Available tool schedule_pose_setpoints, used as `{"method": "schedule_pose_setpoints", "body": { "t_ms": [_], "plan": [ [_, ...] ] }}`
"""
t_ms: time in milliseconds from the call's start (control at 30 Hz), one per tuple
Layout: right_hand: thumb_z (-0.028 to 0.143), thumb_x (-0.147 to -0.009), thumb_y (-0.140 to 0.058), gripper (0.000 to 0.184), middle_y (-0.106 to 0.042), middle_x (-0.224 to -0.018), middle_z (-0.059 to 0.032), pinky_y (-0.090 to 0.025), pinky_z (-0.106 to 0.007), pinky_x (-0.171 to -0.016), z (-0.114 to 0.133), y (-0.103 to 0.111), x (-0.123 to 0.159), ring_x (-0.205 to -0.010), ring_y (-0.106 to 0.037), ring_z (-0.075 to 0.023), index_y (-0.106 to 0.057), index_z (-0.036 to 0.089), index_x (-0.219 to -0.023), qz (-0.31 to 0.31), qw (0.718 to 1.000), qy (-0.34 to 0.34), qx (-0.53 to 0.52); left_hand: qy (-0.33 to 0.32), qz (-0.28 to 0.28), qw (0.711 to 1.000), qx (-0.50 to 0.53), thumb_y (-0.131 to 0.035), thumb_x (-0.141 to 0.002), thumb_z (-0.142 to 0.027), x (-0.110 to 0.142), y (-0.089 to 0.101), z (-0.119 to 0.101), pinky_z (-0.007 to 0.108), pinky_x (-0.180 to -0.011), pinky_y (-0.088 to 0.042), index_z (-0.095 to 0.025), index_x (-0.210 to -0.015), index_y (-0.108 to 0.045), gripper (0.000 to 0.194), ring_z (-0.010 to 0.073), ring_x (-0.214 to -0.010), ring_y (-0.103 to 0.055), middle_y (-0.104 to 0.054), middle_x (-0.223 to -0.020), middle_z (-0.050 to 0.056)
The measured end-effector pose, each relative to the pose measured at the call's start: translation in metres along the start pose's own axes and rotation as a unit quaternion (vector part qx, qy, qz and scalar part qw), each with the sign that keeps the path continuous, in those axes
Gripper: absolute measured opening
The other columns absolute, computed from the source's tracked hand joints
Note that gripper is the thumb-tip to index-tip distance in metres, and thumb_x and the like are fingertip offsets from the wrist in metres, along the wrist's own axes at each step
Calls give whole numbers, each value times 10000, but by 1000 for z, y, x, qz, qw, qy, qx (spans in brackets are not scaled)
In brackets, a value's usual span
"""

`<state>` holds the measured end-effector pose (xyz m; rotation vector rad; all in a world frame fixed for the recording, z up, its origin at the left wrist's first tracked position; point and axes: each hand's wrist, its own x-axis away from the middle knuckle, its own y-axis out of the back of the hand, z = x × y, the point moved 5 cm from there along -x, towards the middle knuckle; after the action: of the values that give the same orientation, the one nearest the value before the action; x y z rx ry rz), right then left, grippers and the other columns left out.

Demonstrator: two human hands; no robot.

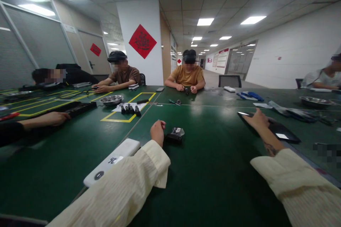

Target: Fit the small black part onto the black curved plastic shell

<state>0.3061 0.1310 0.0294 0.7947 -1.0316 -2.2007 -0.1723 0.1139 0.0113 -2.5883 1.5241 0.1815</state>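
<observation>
My left hand [158, 132] is over the middle of the green table, its fingers curled closed. Whatever is between those fingers, if anything, is too small or hidden to make out. Just right of it lies a small black part [174, 137] with a clear plastic bag [178, 132] on top. To the right, my right hand [258, 121] is on a flat black tray [286, 131], thumb raised and fingers across its left end. A white label sits on the tray near its right end. A white power bank [113, 163] marked 26 lies beside my left forearm.
Several black cylinders [130, 109] stand inside a yellow taped rectangle, near a metal bowl [112, 100]. Pliers [174, 102] lie farther off. A co-worker's hand [57, 117] rests at a long black tray on the left. Blue items [250, 96] and plastic bags [290, 109] lie at right.
</observation>
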Motion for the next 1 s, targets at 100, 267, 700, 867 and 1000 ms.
{"method": "schedule_pose_setpoints", "body": {
  "t_ms": [100, 267, 700, 867, 1000],
  "plan": [
    [590, -641, -587, 952, -412, -1277, -312, -321, -474, -866, -29, 1, -7, -1178, -384, -421, -275, 66, -1372, -9, 997, -41, 60, -2, 1, 1000, -3, -384, -683, -278, -1, 1, 2, 239, -526, -325, -182, -515, -508, 229, 115, -497, -436, -443, -477, -30],
    [654, -605, -583, 1010, -375, -1293, -324, -185, -491, -929, -49, -5, -14, -1217, -298, -436, -282, 66, -1369, 3, 992, -65, 108, 0, 5, 1000, 0, -386, -684, -283, -1, 0, 2, 241, -529, -334, -180, -511, -509, 236, 116, -496, -442, -443, -470, -29],
    [627, -678, -531, 928, -375, -1287, -350, 16, -461, -973, -37, -7, -4, -1260, -257, -419, -253, 75, -1370, 21, 986, -39, 158, -4, 17, 1000, 8, -395, -675, -285, 0, -1, 2, 242, -521, -335, -183, -506, -511, 229, 116, -485, -433, -445, -467, -26],
    [635, -674, -515, 820, -403, -1255, -313, -13, -462, -974, 4, 16, 8, -1237, -294, -406, -339, 139, -1302, -73, 988, 3, 135, -8, 12, 1000, -7, -391, -672, -282, -2, -1, 1, 242, -517, -332, -185, -503, -506, 225, 120, -487, -438, -449, -468, -22],
    [713, -565, -546, 924, -404, -1244, -271, -62, -512, -952, 67, 30, 35, -1202, -302, -432, -351, 149, -1271, -88, 987, 78, 108, -7, 18, 1000, -1, -396, -661, -277, -1, -2, 0, 244, -524, -335, -187, -503, -505, 213, 122, -497, -438, -445, -470, -23]
  ]
}}
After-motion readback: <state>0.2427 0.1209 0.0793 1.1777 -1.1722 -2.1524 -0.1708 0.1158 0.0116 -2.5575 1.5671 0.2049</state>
